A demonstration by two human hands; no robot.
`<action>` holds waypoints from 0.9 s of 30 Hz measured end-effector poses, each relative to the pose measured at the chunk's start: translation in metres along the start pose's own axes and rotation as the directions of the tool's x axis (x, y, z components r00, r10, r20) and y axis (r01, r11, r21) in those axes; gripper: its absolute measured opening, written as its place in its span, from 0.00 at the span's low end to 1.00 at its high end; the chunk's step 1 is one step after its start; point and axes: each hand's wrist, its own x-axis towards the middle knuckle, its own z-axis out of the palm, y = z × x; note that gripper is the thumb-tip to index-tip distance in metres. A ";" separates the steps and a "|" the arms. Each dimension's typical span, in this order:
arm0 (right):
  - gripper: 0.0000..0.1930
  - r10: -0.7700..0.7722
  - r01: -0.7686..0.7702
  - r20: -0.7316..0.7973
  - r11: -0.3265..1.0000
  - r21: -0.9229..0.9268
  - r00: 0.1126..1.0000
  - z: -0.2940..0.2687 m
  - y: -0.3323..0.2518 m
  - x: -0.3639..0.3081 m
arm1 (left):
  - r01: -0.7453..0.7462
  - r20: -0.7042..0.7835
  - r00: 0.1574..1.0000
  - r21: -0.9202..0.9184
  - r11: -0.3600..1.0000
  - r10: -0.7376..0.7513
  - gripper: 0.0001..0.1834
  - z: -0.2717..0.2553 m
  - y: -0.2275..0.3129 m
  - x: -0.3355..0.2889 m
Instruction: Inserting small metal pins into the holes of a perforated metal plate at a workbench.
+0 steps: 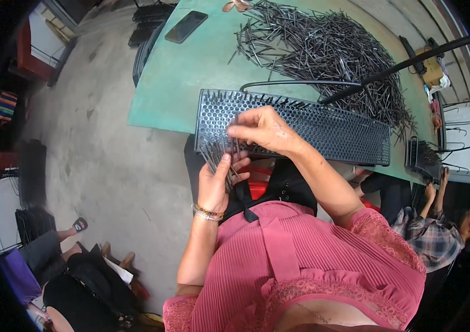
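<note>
Mid-frame, the left hand [216, 176] curls around a bunch of thin dark metal rods [209, 158]; the right hand [265, 130], fingertips blurred, pinches a single dark rod [236, 136] at the left end of a black perforated metal rack [323, 133]. The step appears to be setting rods into holes; the next move calls for aligning a tip. No brand, label or writing is legible.

the left hand [219, 178] holds thin dark rods [211, 156]. the right hand [265, 130] pinches one by a holed rack [329, 135].
</note>
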 end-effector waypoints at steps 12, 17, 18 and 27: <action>0.09 -0.616 0.376 -0.390 0.756 -0.535 0.684 -0.009 0.002 0.050 | 0.099 0.009 0.995 -0.006 0.995 -0.099 0.11 -0.015 -0.014 -0.001; 0.09 -0.759 0.425 -0.210 0.545 -0.723 0.616 -0.009 0.013 0.058 | 0.105 -0.020 0.994 -0.056 0.993 -0.106 0.09 -0.015 -0.014 -0.001; 0.09 -0.758 0.430 -0.227 0.559 -0.709 0.611 -0.007 0.014 0.058 | 0.106 -0.033 0.994 -0.061 0.992 -0.109 0.09 -0.015 -0.014 -0.001; 0.14 -0.745 0.440 -0.220 0.576 -0.689 0.629 -0.006 0.013 0.055 | 0.113 -0.005 0.994 -0.059 0.992 -0.113 0.10 -0.017 -0.014 -0.001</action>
